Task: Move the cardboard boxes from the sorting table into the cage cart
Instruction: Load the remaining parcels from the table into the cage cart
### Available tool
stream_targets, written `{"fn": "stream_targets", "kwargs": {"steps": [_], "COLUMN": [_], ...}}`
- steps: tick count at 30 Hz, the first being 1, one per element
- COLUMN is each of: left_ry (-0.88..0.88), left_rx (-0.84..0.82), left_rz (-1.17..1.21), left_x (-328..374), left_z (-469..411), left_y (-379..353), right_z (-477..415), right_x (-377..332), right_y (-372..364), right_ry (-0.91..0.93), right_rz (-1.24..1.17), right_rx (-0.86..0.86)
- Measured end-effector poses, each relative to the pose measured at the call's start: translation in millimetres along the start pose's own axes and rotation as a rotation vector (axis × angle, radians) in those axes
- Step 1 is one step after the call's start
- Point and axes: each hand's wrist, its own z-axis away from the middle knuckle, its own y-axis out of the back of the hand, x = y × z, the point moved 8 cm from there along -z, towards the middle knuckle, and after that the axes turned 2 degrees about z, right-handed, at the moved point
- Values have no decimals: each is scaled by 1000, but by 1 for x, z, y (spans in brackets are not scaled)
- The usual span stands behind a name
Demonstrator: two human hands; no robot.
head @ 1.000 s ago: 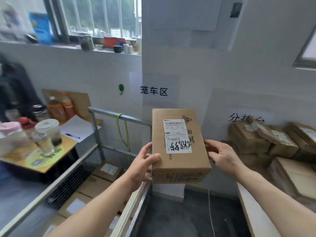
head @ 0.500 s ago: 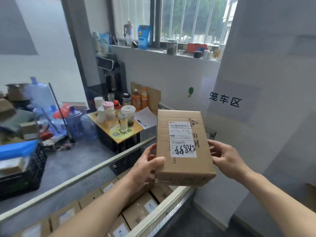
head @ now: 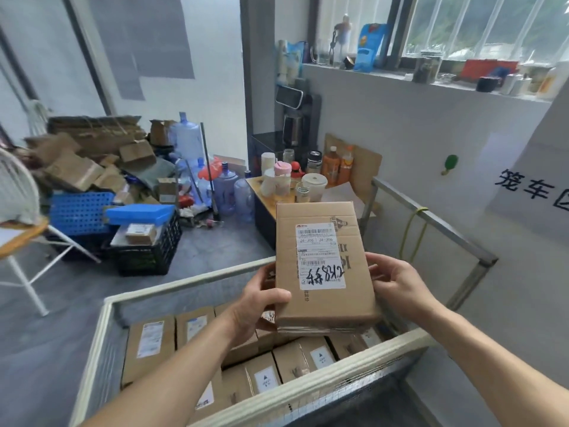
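I hold a brown cardboard box (head: pixel 323 269) with a white shipping label and black handwriting in the air above the cage cart (head: pixel 308 396). My left hand (head: pixel 261 303) grips its left near corner, thumb on top. My right hand (head: pixel 397 285) grips its right side, fingers curled around the edge. Inside the cart, several labelled cardboard boxes (head: pixel 151 343) lie packed side by side beneath the held box. The sorting table is out of view.
A small yellow table (head: pixel 261 189) crowded with cups and bottles stands beyond the cart. Left of it are water jugs (head: pixel 226 192), a black crate (head: pixel 147 248), a blue crate (head: pixel 80 211) and a heap of scrap cardboard (head: pixel 89 155). A white chair (head: pixel 18 217) stands at far left.
My view has swung left and down from the sorting table to the cage cart. Both hands have carried the box along and it now hangs over the cart's interior.
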Motion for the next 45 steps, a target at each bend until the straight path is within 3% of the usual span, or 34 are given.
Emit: {"fn": "stream_targets", "kwargs": {"steps": [14,24,34,45], "left_ry": [91,192,371,511], "left_rx": [115,198,297,385], "left_rz": [-12,-38,2,-16], "left_x": [-32,-73,-164,-277], "left_z": [-27,-45,-57,-74], "left_y": [139,225,240,234], "right_z": [-86,-123,-141,-136], "right_x": [-12,-5,83,192], "right_y": [-137,-225,-292,-355], "right_ry": [-130,-205,-318,-353], "right_rz": [109,-8,-59,81], "right_rx": [-112,-130,-273,-450]}}
